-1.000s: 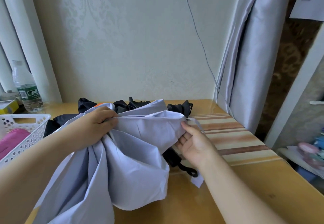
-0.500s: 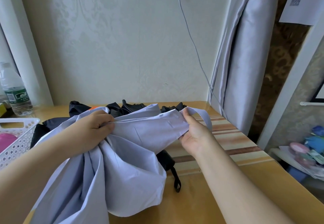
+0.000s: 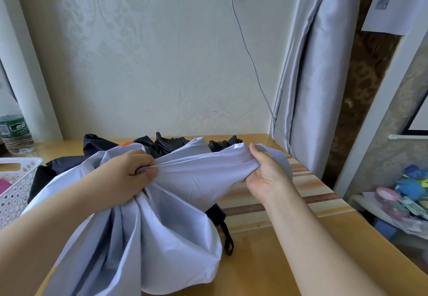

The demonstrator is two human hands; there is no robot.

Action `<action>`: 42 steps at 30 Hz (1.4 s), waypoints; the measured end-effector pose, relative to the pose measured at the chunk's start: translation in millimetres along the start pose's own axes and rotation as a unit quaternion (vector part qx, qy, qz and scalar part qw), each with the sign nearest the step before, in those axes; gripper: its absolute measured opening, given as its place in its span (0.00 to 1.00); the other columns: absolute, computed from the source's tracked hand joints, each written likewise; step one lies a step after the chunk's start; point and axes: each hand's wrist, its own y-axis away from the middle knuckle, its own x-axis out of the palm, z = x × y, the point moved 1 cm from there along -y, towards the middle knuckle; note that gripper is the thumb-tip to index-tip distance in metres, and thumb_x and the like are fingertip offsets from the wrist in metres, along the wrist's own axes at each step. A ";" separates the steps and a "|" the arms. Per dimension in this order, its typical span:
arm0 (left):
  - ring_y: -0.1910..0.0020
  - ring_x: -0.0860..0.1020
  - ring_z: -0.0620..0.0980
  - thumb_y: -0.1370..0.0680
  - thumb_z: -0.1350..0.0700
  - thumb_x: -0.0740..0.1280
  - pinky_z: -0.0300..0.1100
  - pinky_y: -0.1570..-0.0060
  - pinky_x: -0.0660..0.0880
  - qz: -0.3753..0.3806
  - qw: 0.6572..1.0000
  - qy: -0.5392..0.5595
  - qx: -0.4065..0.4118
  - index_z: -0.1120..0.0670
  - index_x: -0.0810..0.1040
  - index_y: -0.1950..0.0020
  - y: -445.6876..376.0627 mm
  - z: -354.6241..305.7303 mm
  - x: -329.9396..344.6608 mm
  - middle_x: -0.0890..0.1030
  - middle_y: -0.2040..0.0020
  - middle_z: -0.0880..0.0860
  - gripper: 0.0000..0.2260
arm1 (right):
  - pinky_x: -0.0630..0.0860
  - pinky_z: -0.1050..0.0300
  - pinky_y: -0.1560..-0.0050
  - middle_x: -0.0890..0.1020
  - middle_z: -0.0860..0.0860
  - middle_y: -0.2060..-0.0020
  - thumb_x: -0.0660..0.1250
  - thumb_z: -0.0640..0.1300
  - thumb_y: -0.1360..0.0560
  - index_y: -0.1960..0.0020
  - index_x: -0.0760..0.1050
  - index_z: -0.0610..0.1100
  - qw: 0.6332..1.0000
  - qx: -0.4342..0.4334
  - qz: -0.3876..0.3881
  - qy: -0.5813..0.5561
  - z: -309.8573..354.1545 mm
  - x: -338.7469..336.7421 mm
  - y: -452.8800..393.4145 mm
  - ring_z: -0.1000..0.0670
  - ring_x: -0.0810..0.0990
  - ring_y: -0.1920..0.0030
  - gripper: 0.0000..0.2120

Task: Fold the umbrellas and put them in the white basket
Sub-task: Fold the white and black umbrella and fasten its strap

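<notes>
head view: a person works a pale lilac umbrella (image 3: 176, 203) over a wooden table (image 3: 289, 261).
left hand: the left hand (image 3: 129, 175) is closed in a fist round a bunched gather of the canopy near its middle.
right hand: the right hand (image 3: 264, 175) pinches a panel edge, thumb on top, fingers curled under the cloth.
change: over the last 1 s the right hand has slid up and out along the panel, and the fabric between the 2 hands, slack before, is now drawn into a taut band.
meaning: i judge 1 panel is being smoothed flat for pleating; the folding is early, with most of the canopy hanging loose.
umbrella place: it lies on the table and over the near edge, on top of a black umbrella (image 3: 171, 143).
basket: the white basket (image 3: 18, 187) sits at the left edge, something pink in it; the lilac umbrella is outside it.
</notes>
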 end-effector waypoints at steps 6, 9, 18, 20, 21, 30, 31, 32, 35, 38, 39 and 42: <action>0.68 0.64 0.43 0.21 0.60 0.62 0.36 0.66 0.61 -0.020 1.000 -0.003 -0.008 0.57 0.63 0.70 -1.6 -2.7 0.1 0.65 0.68 0.49 0.17 | 0.79 0.54 0.57 0.85 0.45 0.58 0.62 0.47 0.19 0.47 0.77 0.43 0.973 0.142 0.046 0.178 -4.1 -9.9 13.8 0.48 0.84 0.58 0.09; 0.66 0.64 0.45 0.21 0.57 0.61 0.34 0.65 0.62 -0.009 1.000 -0.021 -0.010 0.60 0.66 0.68 -4.0 -1.6 -0.8 0.68 0.66 0.53 0.16 | 0.79 0.56 0.59 0.86 0.42 0.57 0.64 0.51 0.21 0.43 0.75 0.42 0.897 0.211 0.067 0.383 3.1 -16.7 29.2 0.47 0.85 0.59 0.13; 0.63 0.70 0.36 0.21 0.63 0.62 0.27 0.59 0.65 0.032 0.999 -0.014 0.004 0.50 0.64 0.71 0.1 -11.1 -0.2 0.74 0.67 0.43 0.20 | 0.73 0.60 0.55 0.80 0.56 0.60 0.68 0.61 0.28 0.55 0.77 0.48 0.733 -0.196 0.049 0.649 49.3 -11.1 30.9 0.57 0.78 0.57 0.16; 0.63 0.69 0.38 0.21 0.63 0.62 0.28 0.60 0.66 0.024 0.999 -0.021 0.000 0.52 0.64 0.70 1.0 -11.7 -1.8 0.71 0.68 0.48 0.18 | 0.73 0.64 0.51 0.79 0.62 0.51 0.63 0.68 0.33 0.45 0.75 0.54 0.720 -0.093 0.162 0.668 38.5 -1.5 34.7 0.63 0.76 0.50 0.23; 0.63 0.69 0.39 0.21 0.63 0.62 0.28 0.61 0.66 0.021 1.000 -0.021 -0.001 0.52 0.64 0.70 1.0 -11.4 -2.1 0.69 0.69 0.49 0.18 | 0.71 0.66 0.51 0.77 0.64 0.47 0.60 0.70 0.35 0.39 0.73 0.56 0.705 -0.029 0.195 0.682 31.8 -1.5 35.4 0.64 0.75 0.48 0.29; 0.63 0.67 0.38 0.22 0.62 0.63 0.30 0.64 0.63 -0.011 1.000 -0.029 0.001 0.67 0.72 0.61 4.2 -1.6 -12.3 0.69 0.60 0.53 0.10 | 0.61 0.59 0.68 0.67 0.47 0.71 0.70 0.43 0.24 0.65 0.69 0.41 0.758 -0.228 0.159 0.590 34.1 -4.9 10.9 0.54 0.63 0.70 0.14; 0.64 0.67 0.39 0.21 0.61 0.63 0.32 0.64 0.63 -0.009 1.000 -0.026 -0.009 0.67 0.72 0.60 3.9 0.1 -12.7 0.70 0.62 0.55 0.11 | 0.61 0.58 0.67 0.69 0.47 0.71 0.67 0.43 0.23 0.65 0.69 0.42 0.756 -0.245 0.153 0.587 32.5 -4.4 10.0 0.54 0.64 0.70 0.14; 0.64 0.67 0.41 0.21 0.60 0.63 0.33 0.65 0.63 -0.008 1.000 -0.022 -0.018 0.66 0.73 0.60 3.5 1.7 -13.3 0.71 0.62 0.55 0.11 | 0.62 0.59 0.66 0.70 0.49 0.71 0.65 0.43 0.21 0.64 0.68 0.45 0.745 -0.260 0.148 0.596 28.8 -4.4 10.3 0.55 0.65 0.71 0.14; 0.63 0.69 0.45 0.21 0.57 0.63 0.32 0.65 0.63 0.000 0.999 -0.016 -0.040 0.66 0.75 0.57 2.7 4.6 -14.0 0.73 0.57 0.59 0.12 | 0.61 0.64 0.70 0.67 0.53 0.71 0.59 0.44 0.19 0.62 0.62 0.48 0.698 -0.316 0.116 0.632 15.7 -5.7 15.1 0.57 0.65 0.72 0.13; 0.63 0.68 0.43 0.21 0.57 0.64 0.33 0.65 0.63 0.003 0.999 0.007 -0.042 0.66 0.74 0.57 5.3 3.7 -14.6 0.72 0.59 0.59 0.12 | 0.56 0.57 0.73 0.64 0.51 0.73 0.57 0.44 0.18 0.56 0.63 0.43 0.620 -0.383 0.073 0.681 10.9 -8.0 12.1 0.51 0.62 0.73 0.10; 0.65 0.67 0.43 0.21 0.57 0.64 0.34 0.66 0.62 0.003 0.999 0.015 -0.042 0.66 0.74 0.58 6.3 2.5 -15.1 0.71 0.61 0.58 0.12 | 0.54 0.58 0.74 0.62 0.52 0.75 0.58 0.43 0.18 0.55 0.66 0.41 0.578 -0.418 0.045 0.700 11.3 -8.4 9.3 0.48 0.62 0.73 0.09; 0.67 0.65 0.43 0.21 0.56 0.64 0.35 0.67 0.61 0.008 0.998 0.019 -0.051 0.64 0.74 0.60 6.9 -0.4 -14.0 0.68 0.64 0.53 0.12 | 0.54 0.59 0.73 0.68 0.48 0.73 0.59 0.40 0.19 0.50 0.72 0.41 0.515 -0.410 -0.006 0.752 8.0 -8.0 -1.2 0.43 0.67 0.71 0.04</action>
